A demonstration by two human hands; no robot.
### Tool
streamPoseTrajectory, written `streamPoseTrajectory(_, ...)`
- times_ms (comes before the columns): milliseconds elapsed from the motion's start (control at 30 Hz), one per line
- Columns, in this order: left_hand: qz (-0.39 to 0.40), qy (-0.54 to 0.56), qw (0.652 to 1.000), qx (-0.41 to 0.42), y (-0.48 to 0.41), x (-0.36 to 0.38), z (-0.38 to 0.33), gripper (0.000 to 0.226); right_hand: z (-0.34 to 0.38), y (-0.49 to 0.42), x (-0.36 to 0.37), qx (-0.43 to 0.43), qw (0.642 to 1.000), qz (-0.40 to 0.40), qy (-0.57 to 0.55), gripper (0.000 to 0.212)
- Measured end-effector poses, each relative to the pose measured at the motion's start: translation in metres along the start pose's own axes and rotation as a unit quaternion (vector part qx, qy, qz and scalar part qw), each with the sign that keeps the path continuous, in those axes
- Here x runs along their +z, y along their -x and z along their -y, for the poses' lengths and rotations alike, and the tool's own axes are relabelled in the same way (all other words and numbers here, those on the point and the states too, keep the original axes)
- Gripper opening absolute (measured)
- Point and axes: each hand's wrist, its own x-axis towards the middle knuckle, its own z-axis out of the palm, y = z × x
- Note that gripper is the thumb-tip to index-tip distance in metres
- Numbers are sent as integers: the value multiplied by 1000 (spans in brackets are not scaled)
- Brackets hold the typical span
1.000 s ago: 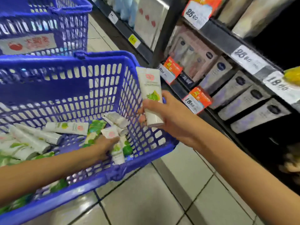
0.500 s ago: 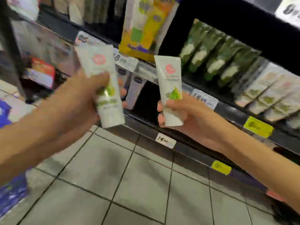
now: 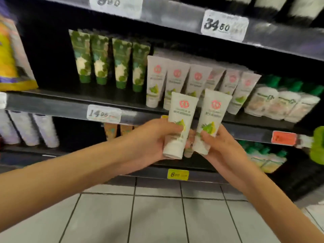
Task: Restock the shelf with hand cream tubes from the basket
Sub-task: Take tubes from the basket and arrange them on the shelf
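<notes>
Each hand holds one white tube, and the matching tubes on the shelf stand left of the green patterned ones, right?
Not quite. The left hand and right hand do each hold one white tube, but the head view shows the matching tubes on the shelf standing right of the green patterned tubes, not left.

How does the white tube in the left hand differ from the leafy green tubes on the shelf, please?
The white tube bears a red logo; the leafy green tubes are printed all over. The white tube's cap is white; the leafy green tubes' caps green. The left hand holds the white tube; the leafy green tubes stand on the shelf. All are cap down.
</notes>
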Motion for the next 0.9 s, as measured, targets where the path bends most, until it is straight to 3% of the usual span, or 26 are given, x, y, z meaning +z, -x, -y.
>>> streamPoseTrajectory(33,13,-5,1000,-13,-11,10,1,33,6,-2,-10,-20,999,-26,0,40)
streamPoseTrajectory(100,-37,7,999,-21,-32,27,6,31,18,-11,-31,-56,994,-88,24,33)
streamPoseTrajectory(267,-153,-10,988,28,-54,31,5,26,41,-58,-64,-133,940,-219,227,25)
streamPoseTrajectory(400,-204,-13,977,55,-61,20,-1,32,35,-94,-67,-150,904,-217,337,39)
streamPoseTrajectory(500,-219,-24,973,68,-62,11,0,31,22,-110,-65,-152,897,-214,356,45)
streamPoseTrajectory(667,-227,-45,970,76,-62,0,2,36,9,-115,-69,-167,868,-256,391,41)
streamPoseTrajectory(900,-210,-51,974,68,-68,2,11,29,9,-116,-69,-164,867,-259,394,40)
